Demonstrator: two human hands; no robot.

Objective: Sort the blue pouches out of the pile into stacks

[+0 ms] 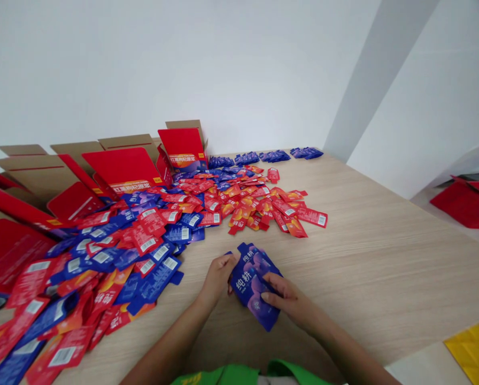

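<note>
Just above the table's near edge I hold a few blue pouches [249,291] with purple fruit prints, fanned over one another. My left hand [221,272] is closed on their left edge, thumb on top. From the right, my right hand [285,297] grips the front pouch, with thumb and fingers over its printed face. Some fingers of both hands are hidden behind the pouches. To the left spreads a big loose heap of blue pouches [153,280] and red pouches [147,235]. Beyond my hands lies a pile of mostly red and orange pouches [247,206].
Open red cartons [123,168] stand along the wall at the back left. Several neat stacks of blue pouches [275,155] line the table's far edge. The wooden table [368,240] extends to the right. A yellow quilted item [476,347] and a red item [466,203] lie beyond its right side.
</note>
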